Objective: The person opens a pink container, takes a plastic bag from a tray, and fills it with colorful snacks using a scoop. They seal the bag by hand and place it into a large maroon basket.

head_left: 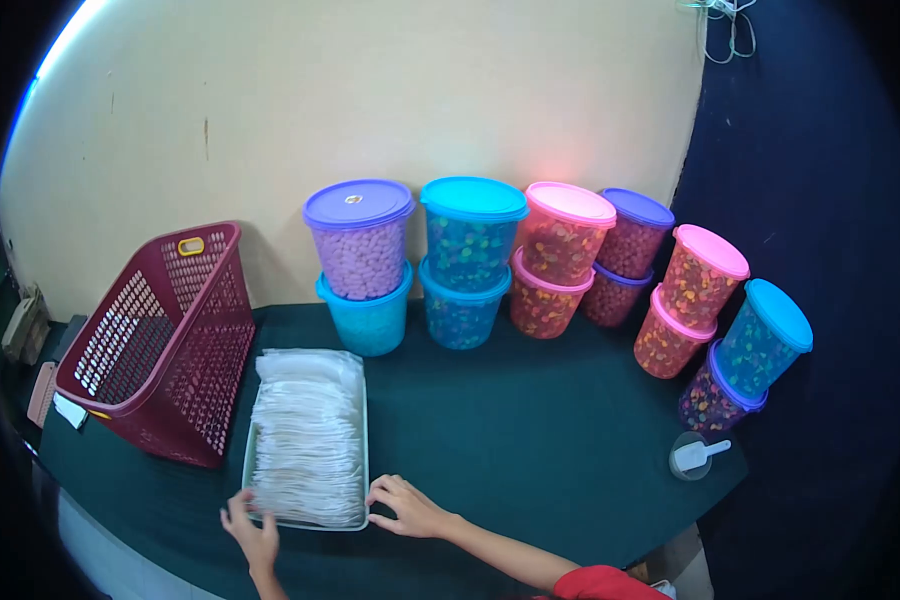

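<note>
A white tray (365,450) on the table holds a long row of thin white packets or folded sheets (308,455), packed upright one behind another; I cannot make out their exact kind. My left hand (253,535) is by the tray's front left corner, fingers apart and slightly blurred. At the front right corner is my right hand (410,508), its fingertips beside the rim with a gap between thumb and index finger. Whether the fingertips touch the tray is hard to tell. Neither hand shows anything held.
A maroon perforated basket (195,370) stands left of the tray. Stacked lidded tubs of coloured pieces, such as a purple-lidded tub (358,250) and a blue-lidded tub (765,345), line the back and right. A white scoop (692,456) rests on a round clear container at right.
</note>
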{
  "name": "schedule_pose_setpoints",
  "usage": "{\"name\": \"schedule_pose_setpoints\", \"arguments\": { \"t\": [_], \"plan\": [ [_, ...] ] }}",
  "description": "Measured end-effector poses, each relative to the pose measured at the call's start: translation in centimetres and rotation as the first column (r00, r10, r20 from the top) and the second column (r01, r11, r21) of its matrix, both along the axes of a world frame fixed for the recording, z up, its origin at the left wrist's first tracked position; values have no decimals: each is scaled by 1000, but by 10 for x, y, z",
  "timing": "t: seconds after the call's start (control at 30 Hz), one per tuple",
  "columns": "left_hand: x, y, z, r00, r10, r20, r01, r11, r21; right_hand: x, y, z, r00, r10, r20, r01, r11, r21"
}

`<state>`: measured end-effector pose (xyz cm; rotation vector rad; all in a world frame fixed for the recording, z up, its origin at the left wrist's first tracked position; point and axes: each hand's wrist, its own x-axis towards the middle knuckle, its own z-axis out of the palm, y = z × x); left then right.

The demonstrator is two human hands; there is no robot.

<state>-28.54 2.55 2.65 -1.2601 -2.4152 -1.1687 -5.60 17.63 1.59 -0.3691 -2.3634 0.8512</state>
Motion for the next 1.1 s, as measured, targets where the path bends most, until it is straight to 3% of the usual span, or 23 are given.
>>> {"name": "schedule_pose_setpoints", "arguments": {
  "t": [0.07, 0.1, 0.17, 0.27, 0.4, 0.43, 0.5, 0.53, 0.57, 0.6, 0.63, 0.67, 0.7, 0.73, 0.77, 0.8, 0.87, 0.93, 1.0, 1.07, 1.1],
  "plan": [
    [-2, 9, 1, 972, 104, 209, -144, 971, 190, 38, 19, 7, 997, -77, 25, 78, 996, -44],
    [-6, 17, -4, 936, 40, 351, -175, 915, 364, 59, 31, 5, 990, -134, 48, 136, 990, -34],
    [15, 45, 22, 925, 29, 380, -242, 815, 527, 106, 59, 6, 973, -223, 66, 224, 974, -11],
    [59, 105, 55, 932, -12, 363, -302, 532, 791, 183, 108, 30, 918, -379, 116, 376, 925, 51],
    [107, 205, 85, 900, -249, 358, -264, 343, 901, 271, 192, 56, 810, -583, -66, 583, 788, 195],
    [121, 233, 95, 840, -342, 421, -293, 366, 883, 289, 214, 65, 783, -605, -144, 619, 737, 271],
    [153, 292, 111, 774, -415, 478, -270, 467, 842, 313, 253, 83, 677, -687, -265, 736, 634, 238],
    [176, 315, 122, 770, -430, 471, -224, 509, 831, 322, 274, 92, 633, -705, -319, 771, 609, 184],
    [203, 337, 134, 793, -429, 433, -176, 520, 836, 327, 295, 100, 592, -737, -324, 785, 619, 25],
    [227, 358, 140, 732, -555, 394, -22, 559, 829, 332, 317, 106, 550, -771, -320, 778, 612, -138],
    [246, 385, 138, 705, -659, 264, 233, 566, 791, 335, 344, 108, 542, -763, -352, 728, 635, -257],
    [274, 401, 146, 534, -764, 361, 424, 612, 668, 336, 371, 108, 527, -759, -383, 661, 649, -376],
    [303, 421, 150, 249, -655, 713, 433, 734, 523, 337, 393, 111, 556, -764, -326, 546, 632, -550],
    [320, 433, 163, -169, -466, 868, 705, 558, 437, 335, 409, 117, 543, -768, -339, 543, 629, -556],
    [341, 450, 167, -153, -357, 922, 767, 545, 338, 330, 420, 120, 512, -808, -290, 463, 545, -699],
    [352, 463, 173, -150, -351, 924, 778, 535, 330, 327, 431, 121, 490, -840, -232, 370, 441, -818],
    [365, 485, 186, -169, -513, 841, 842, 368, 394, 325, 460, 106, 509, -828, -237, 313, 434, -845],
    [366, 519, 174, -173, -486, 856, 809, 426, 405, 317, 463, 107, 507, -823, -256, 282, 439, -853],
    [370, 557, 144, 202, -354, 913, 508, 835, 212, 309, 445, 122, 577, -769, -275, 165, 440, -883],
    [367, 558, 144, 146, -344, 928, 486, 842, 235, 302, 422, 142, 638, -707, -305, 43, 429, -902],
    [361, 566, 139, -43, -391, 919, 544, 763, 350, 299, 415, 150, 666, -673, -323, -16, 420, -907]
  ]
}}
